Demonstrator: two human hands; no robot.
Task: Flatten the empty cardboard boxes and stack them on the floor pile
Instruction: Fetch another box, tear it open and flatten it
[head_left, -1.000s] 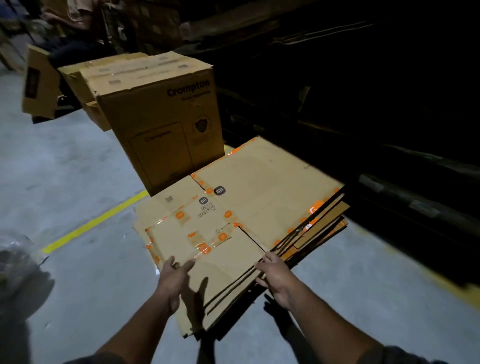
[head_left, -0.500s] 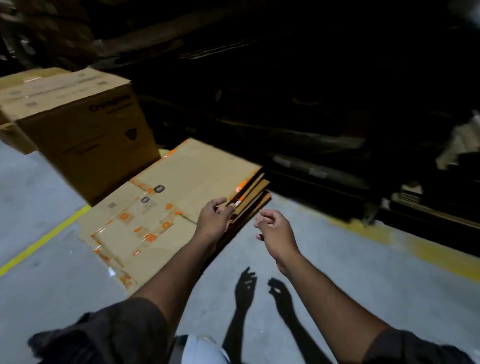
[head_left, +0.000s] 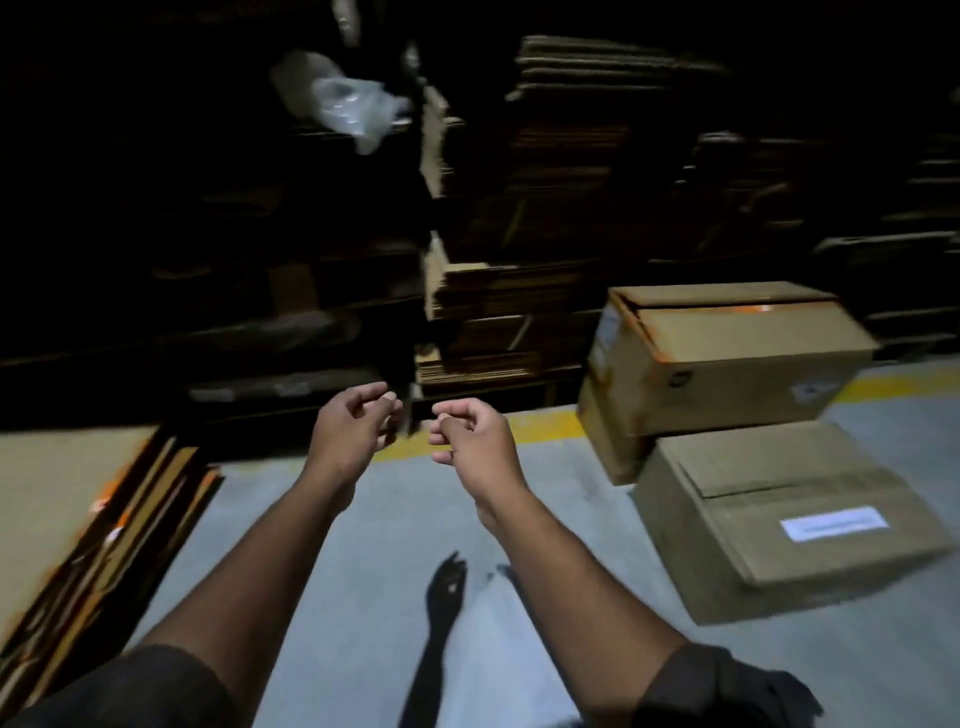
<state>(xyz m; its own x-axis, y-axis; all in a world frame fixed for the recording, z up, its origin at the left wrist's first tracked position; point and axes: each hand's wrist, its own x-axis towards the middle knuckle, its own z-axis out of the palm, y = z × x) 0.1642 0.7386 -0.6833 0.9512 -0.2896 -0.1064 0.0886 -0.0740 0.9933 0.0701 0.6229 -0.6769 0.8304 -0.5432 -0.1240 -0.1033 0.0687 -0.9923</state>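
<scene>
Floor pile (head_left: 78, 499): flattened cardboard sheets are stacked at the far left on the grey floor (head_left: 363, 571).
Left hand (head_left: 353, 426): raised mid-air, fingers loosely curled, nothing held.
Right hand (head_left: 472, 441): raised just beside the left, fingers loosely curled, nothing held.
Upper box (head_left: 727, 358): seen tilted at the right, resting on the box below.
Lower box (head_left: 789, 514): lies on the floor, marked with a white label (head_left: 834, 522).
Background: dim stacks of cardboard (head_left: 519, 291) are seen behind.

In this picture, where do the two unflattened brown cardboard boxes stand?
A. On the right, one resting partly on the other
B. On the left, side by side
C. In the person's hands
A: the upper brown cardboard box leans on the lower labelled brown cardboard box at the right; both hands hold nothing.
</scene>
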